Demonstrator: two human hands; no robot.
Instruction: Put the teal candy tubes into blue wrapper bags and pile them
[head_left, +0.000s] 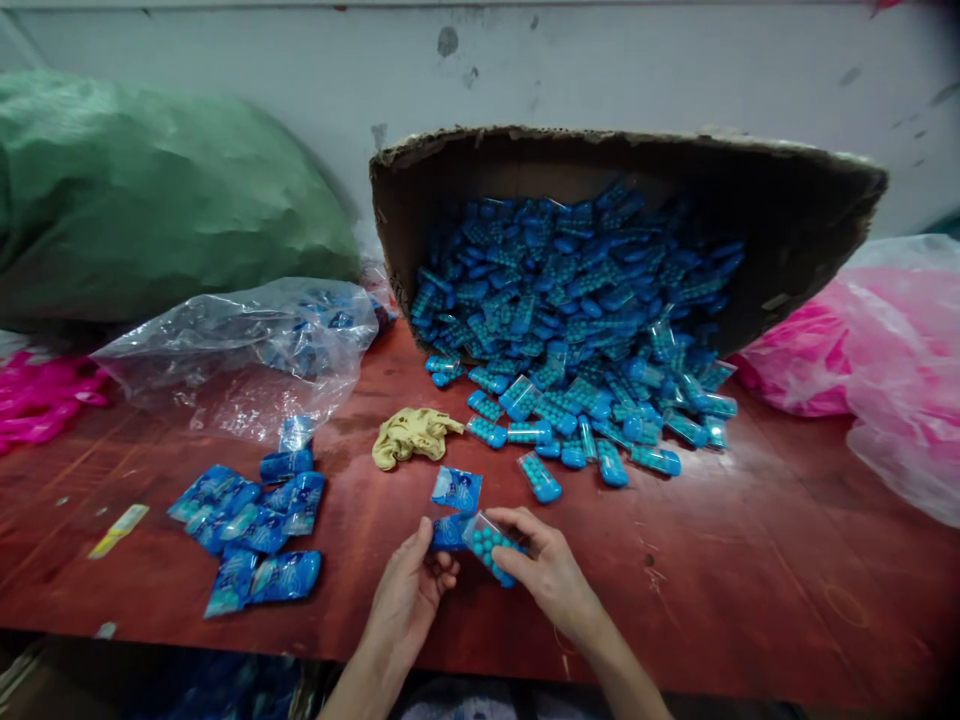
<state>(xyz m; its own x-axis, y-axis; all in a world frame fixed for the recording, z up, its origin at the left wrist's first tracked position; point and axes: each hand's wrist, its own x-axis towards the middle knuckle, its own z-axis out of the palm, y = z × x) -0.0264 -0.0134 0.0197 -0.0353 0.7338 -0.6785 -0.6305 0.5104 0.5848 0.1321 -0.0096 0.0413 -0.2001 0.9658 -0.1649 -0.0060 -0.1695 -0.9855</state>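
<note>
Between thumb and fingers, my left hand (421, 580) holds a blue printed sleeve (448, 533). My right hand (551, 565) grips a small clear pack of turquoise balls with a blue end (491, 547), tilted, its upper corner against the sleeve's right side. Whether the pack's tip is inside the sleeve I cannot tell. Just beyond my hands another flat blue printed sleeve (457, 489) lies on the table. A loose ball pack (539, 477) rests to its right. Left of my hands is a group of ball packs in blue printed sleeves (255, 525).
A cardboard box (795, 165) lies on its side, ball packs (570, 300) spilling out. A crumpled yellowish glove-like piece (415, 437), a clear plastic bag (240, 340) and a yellow-handled cutter-like tool (118, 530) lie left. A green sack (165, 190) and pink bags (862, 340) flank the red table (750, 580).
</note>
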